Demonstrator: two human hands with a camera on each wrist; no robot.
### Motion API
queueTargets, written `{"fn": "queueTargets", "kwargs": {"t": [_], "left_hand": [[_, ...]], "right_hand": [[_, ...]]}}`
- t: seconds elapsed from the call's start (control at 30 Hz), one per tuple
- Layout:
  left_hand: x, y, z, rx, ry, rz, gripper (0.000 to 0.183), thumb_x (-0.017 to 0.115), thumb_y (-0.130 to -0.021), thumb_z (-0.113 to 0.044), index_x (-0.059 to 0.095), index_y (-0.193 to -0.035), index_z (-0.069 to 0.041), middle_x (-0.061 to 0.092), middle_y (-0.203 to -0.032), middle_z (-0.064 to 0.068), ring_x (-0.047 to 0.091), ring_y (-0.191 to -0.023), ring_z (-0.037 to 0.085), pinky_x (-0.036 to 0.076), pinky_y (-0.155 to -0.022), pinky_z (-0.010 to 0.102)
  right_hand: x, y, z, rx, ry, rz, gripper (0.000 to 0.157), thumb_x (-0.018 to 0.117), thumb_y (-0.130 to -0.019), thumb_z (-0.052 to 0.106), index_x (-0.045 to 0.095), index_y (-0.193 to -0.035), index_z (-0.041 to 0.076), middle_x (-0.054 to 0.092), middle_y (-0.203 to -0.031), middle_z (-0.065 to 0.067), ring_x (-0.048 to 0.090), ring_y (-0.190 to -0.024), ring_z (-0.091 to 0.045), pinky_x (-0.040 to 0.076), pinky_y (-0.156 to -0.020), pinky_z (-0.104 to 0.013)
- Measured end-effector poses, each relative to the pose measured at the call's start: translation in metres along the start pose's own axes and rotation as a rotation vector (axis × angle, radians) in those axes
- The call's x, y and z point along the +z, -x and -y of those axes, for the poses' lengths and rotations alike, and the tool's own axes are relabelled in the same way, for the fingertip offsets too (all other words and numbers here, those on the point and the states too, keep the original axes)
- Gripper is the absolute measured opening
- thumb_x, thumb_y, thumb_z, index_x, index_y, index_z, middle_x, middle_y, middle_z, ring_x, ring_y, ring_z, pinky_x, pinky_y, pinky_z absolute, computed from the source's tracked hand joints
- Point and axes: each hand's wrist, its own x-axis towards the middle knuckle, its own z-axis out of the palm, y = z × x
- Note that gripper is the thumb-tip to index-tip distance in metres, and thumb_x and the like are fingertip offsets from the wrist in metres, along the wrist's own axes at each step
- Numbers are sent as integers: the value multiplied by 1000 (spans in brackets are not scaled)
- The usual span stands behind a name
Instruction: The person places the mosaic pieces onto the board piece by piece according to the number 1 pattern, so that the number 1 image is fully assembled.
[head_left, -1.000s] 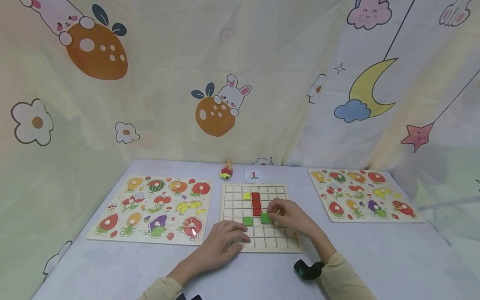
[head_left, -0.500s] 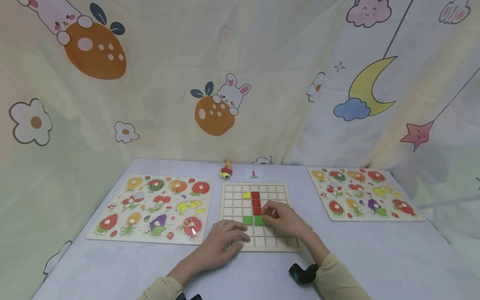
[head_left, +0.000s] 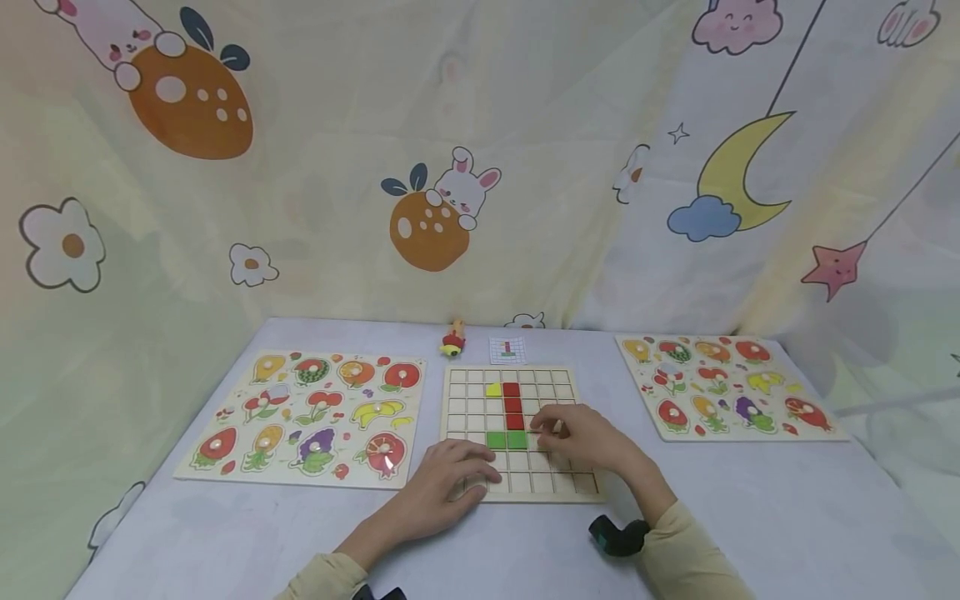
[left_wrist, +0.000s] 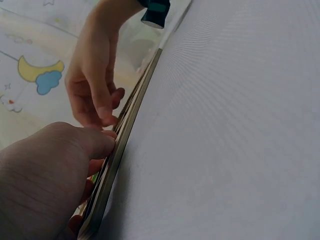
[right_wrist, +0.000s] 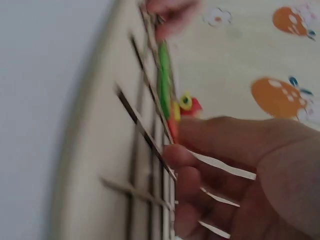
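Note:
A wooden grid board (head_left: 551, 492) lies on the table in the head view. On it, three red tiles (head_left: 513, 406) form a column with a yellow tile (head_left: 492, 390) left of the top one. Below them, two green tiles (head_left: 506, 440) sit side by side in neighbouring cells. My left hand (head_left: 447, 483) rests over the board's front left corner, fingers spread loosely. Just right of the green tiles is my right hand (head_left: 577, 435), its fingers loosely bent over the grid with no tile visible in them. The right wrist view shows its fingertips (right_wrist: 181, 156) close to the grid bars.
Behind the board lie a small card with a printed pattern (head_left: 507, 351) and a small red and yellow toy figure (head_left: 453, 342). A fruit puzzle board (head_left: 415, 375) lies to the left, another fruit puzzle board (head_left: 652, 417) to the right. A patterned cloth (head_left: 322, 167) hangs behind the table.
My right hand set the second green tile into the cell beside the first, let it go and drew back slightly to the right. My left hand has stayed in place.

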Motion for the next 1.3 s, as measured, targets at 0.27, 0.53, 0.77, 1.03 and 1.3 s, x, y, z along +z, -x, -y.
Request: {"fn": "queueTargets", "kwargs": {"t": [0.27,0.53,0.77,1.03,1.3], "left_hand": [[0,-1,-1,1,-5,5,19,62,-89,-23,67,-105,-32,58,-124,-11,44,-123,10,33,-104,46],[-1,0,-1,-8,-9,9,19,62,-89,-23,67,-104,-33,58,-124,-11,44,-123,11,33,-104,47],[-1,0,0,-1,-4,11,19,62,-89,-23,66,-105,-33,57,-125,-11,43,-124,10,32,-105,46],[-1,-1,1,-6,-1,6,19,62,-89,-23,66,-105,-33,57,-124,-12,43,-123,10,32,-104,46],[0,0,0,-13,5,14,20,63,-89,-23,66,-105,-33,57,-124,-12,43,-123,10,32,-105,46]], "right_hand": [[-43,20,-39,65,-23,155,14,64,-88,20,62,-98,11,58,-85,-1,52,-74,-15,43,-62,-25],[-57,31,-57,230,-27,179,22,71,-81,22,61,-98,12,55,-83,-3,49,-76,-17,39,-63,-29],[-53,28,-60,223,-19,239,19,74,-78,19,61,-90,14,52,-77,0,49,-75,-17,36,-62,-30],[-56,25,-57,165,5,135,14,72,-81,17,60,-85,12,60,-80,1,51,-75,-15,42,-63,-28],[-55,23,-62,91,-26,-14,12,65,-88,18,61,-96,10,62,-88,-1,54,-80,-16,45,-67,-27]]}}
